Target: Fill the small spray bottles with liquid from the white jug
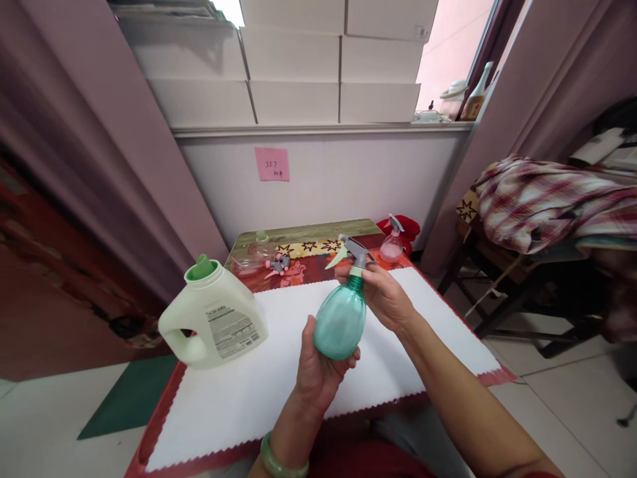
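A green see-through spray bottle [341, 322] is held tilted above the white mat, its grey and pale green spray head [356, 252] at the top. My left hand [321, 372] cups the round base from below, fingers wrapped behind it. Around the neck and collar, just under the trigger, my right hand [385, 292] is closed; some of its fingers are hidden behind the bottle. To the left stands a large pale jug [223, 318] with a handle, a printed label and a green piece in its mouth.
A white mat [213, 418] with a scalloped edge covers the near part of the table. Behind it are a clear bottle [251, 259], a loose grey-and-pink spray head [279, 264] and a pink spray bottle [392, 242]. A pink note [272, 164] is on the wall.
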### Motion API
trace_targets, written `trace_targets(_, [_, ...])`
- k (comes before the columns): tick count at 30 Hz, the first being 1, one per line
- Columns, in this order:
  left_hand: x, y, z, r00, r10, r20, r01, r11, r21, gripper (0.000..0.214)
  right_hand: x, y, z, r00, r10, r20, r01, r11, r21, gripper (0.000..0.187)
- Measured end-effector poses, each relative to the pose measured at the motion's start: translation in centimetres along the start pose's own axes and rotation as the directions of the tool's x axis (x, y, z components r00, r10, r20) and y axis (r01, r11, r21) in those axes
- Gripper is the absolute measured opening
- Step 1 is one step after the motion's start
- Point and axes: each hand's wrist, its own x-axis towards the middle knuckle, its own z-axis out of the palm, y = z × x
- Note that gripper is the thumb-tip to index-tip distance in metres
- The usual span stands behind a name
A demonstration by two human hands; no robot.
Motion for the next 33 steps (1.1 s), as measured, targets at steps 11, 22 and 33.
trace_targets(11, [-0.9,0.5,0.4,0.996,-0.091,0.009,0.091,0.996,0.012,0.073,0.0,-0.2,-0.4,0.999,-0.037,0.037,0.034,0.996,0.084,0.034])
trace_targets(22, [-0.9,0.5,0.1,0.997,-0.076,-0.009,0.076,0.997,-0.008,0.068,-0.8,0.8,0.2,0.999,-0.040,-0.001,0.040,0.998,0.051,0.033])
trace_targets(33, [-1.6,0.9,0.9,0.993,0.008,-0.116,0.002,0.997,0.083,0.073,-1.0,0.0,-0.3,0.996,-0.052,0.066,0.055,0.997,-0.050,0.034])
